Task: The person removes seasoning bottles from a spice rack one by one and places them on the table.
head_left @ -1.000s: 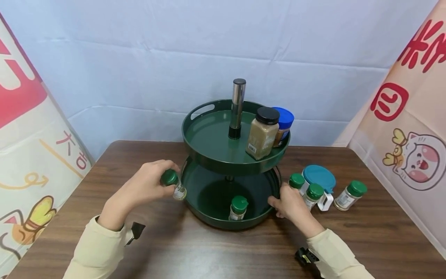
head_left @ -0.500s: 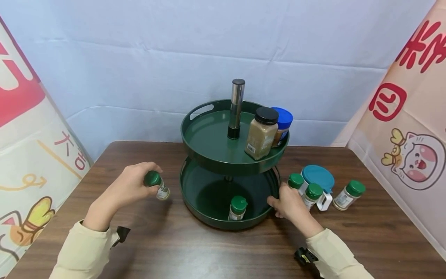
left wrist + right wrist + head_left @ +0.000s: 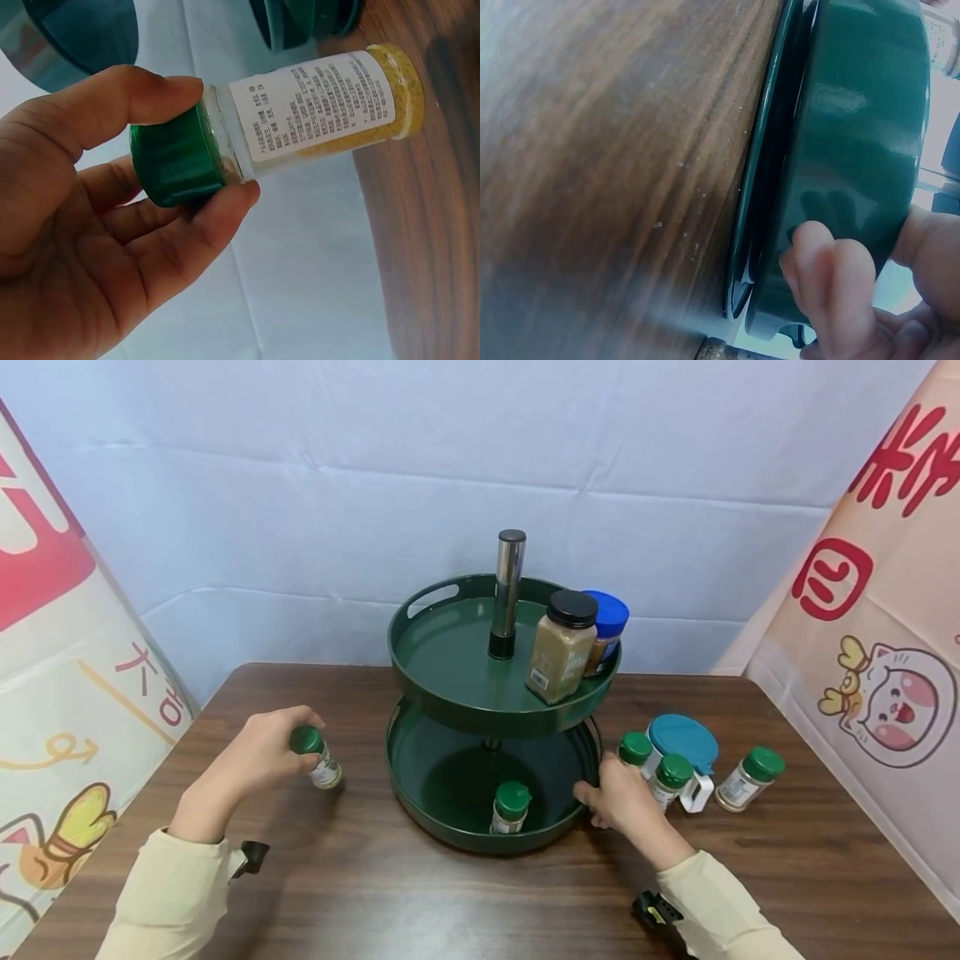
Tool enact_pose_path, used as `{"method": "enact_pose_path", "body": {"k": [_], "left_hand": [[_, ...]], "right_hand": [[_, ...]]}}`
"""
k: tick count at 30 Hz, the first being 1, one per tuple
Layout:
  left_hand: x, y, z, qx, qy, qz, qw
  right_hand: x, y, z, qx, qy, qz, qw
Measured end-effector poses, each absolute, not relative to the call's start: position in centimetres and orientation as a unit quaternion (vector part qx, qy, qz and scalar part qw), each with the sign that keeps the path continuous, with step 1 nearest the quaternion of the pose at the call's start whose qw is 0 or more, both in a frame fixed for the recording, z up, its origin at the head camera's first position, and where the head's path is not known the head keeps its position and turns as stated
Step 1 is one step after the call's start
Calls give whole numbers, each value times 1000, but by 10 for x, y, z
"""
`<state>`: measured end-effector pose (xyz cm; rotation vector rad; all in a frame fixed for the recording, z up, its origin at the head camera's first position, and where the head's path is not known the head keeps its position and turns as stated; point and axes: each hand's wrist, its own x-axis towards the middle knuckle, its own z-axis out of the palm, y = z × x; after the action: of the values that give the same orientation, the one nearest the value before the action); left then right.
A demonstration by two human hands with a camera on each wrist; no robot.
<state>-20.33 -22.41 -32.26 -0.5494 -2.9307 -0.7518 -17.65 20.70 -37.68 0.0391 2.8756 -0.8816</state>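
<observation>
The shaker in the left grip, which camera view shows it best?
The left wrist view: the shaker appears large, with its label and yellow contents visible. The head view shows it small and tilted, its cap partly covered by the left grip. The right wrist view cuts off a jar; I can't tell if that's it.

1. The left sleeve (image 3: 167,893) is of pale cream colour, with plain cloth and soft folds.
2. The right sleeve (image 3: 726,906) has the same cream colour and is also creased.
3. Beside the left cuff sits a small black piece (image 3: 253,857), angular in shape.
4. Beside the right cuff sits a black device (image 3: 646,911), bearing a small yellow mark (image 3: 660,914).
5. The left hand (image 3: 258,747) and the right hand (image 3: 624,793) are bare.
</observation>
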Motion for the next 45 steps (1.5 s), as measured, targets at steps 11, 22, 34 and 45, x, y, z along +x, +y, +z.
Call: {"method": "enact_pose_path", "body": {"k": [11,22,34,45], "left_hand": [[-213,-241,-332,-157,-960,-231,29],[-220,-249,-339,-147,-965,-218,24],[-226,-248,-345,-152,-965,-213,27],[-226,-247,-343,-158,-969,-189,18]], "right_hand": [[-177,207,-377,13,955,-290,66],[-176,207,-377,18,953,-296,68],[-176,206,-378,18,951,-302,61],[-176,207,-379,18,949,-309,63]]}}
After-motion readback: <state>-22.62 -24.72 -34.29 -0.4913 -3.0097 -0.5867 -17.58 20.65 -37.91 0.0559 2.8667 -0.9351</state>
